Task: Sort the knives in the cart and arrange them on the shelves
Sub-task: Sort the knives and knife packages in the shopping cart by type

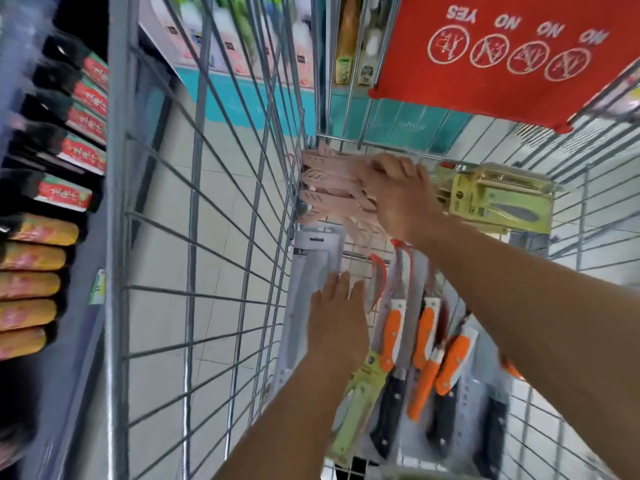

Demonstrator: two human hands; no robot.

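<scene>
I look down into a wire shopping cart [242,209] holding many knives. My right hand [398,195] grips a bunch of pale pink knives [329,181] at the cart's far left corner. My left hand [337,317] lies flat with straight fingers on a grey carded knife pack [311,271] along the left wall. Orange-handled knives [393,337], black-handled knives [389,420] and a light green pack [360,403] lie on the cart floor to the right of my left arm. A yellow-green boxed knife set [502,199] sits at the far right.
A red child-seat flap [502,53] with warning symbols hangs over the cart's far end. Shelves on the left carry dark packaged goods [69,109] and orange ones [31,282]. Boxed goods [214,36] stand on the shelf beyond the cart.
</scene>
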